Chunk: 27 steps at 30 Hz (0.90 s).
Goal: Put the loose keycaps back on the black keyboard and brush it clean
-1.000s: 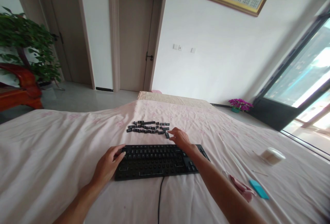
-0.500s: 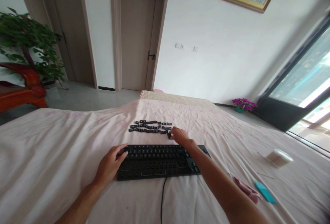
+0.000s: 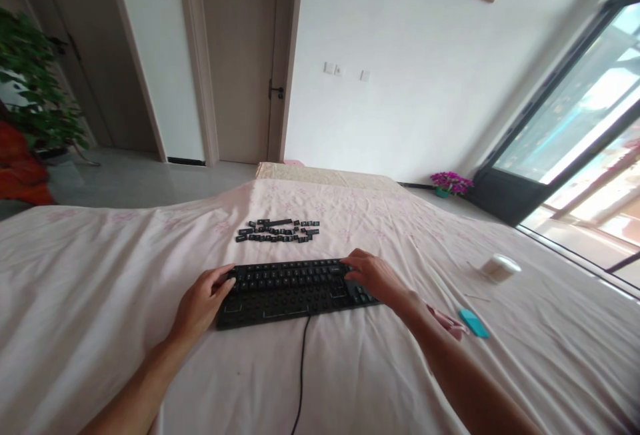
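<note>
A black keyboard (image 3: 285, 288) lies on the pink floral sheet, its upper rows capped and its lower rows mostly showing bare switches. My left hand (image 3: 203, 298) grips its upper left corner, thumb on top and fingers at the back edge. Over the right part of the keyboard is my right hand (image 3: 373, 275), thumb and fingers pinched close to the upper row. The small black keycap in this pinch is mostly covered by the fingers. Behind the keyboard, several loose black keycaps (image 3: 275, 237) lie in rough rows, among them a long space bar (image 3: 280, 223).
A black cable (image 3: 302, 375) runs from the keyboard towards me. To the right lie a teal flat piece (image 3: 473, 323), a pink cloth-like item (image 3: 445, 320) and a white round container (image 3: 501, 268). Beyond the bed are a door (image 3: 240, 55) and purple flowers (image 3: 451, 183).
My right hand has moved from the loose keycaps back to the keyboard, bringing a keycap from their right end. My left hand keeps its grip. The view has swung slightly right and down.
</note>
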Each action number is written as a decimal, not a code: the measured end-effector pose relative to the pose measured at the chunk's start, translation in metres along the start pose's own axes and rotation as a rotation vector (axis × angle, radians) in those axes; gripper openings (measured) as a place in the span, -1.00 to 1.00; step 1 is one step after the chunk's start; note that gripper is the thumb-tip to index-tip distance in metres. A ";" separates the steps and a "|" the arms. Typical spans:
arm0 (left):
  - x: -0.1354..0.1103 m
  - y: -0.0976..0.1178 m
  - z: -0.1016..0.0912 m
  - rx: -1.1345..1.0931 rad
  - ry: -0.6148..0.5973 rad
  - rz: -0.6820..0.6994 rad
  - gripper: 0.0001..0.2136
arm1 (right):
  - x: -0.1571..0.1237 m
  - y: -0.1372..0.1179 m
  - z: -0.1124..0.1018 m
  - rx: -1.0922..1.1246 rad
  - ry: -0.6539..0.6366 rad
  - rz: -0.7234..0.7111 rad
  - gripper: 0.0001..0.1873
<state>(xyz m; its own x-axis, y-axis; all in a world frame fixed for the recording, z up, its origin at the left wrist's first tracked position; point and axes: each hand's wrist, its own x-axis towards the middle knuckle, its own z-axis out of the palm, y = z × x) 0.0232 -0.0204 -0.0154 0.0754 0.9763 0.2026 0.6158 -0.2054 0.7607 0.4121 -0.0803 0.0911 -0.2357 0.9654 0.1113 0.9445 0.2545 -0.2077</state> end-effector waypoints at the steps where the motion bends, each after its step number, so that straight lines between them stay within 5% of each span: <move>1: 0.000 0.000 0.000 0.002 0.003 0.001 -0.57 | -0.006 -0.002 0.001 -0.032 -0.015 0.005 -0.69; 27: 0.000 -0.002 0.000 -0.002 0.013 0.019 -0.57 | -0.001 -0.018 0.024 -0.445 -0.121 -0.091 -0.88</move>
<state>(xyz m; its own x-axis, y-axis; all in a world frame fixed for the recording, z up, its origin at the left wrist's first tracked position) 0.0215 -0.0202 -0.0169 0.0772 0.9713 0.2250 0.6129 -0.2242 0.7577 0.3894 -0.0848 0.0710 -0.3218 0.9468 -0.0102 0.9189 0.3149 0.2378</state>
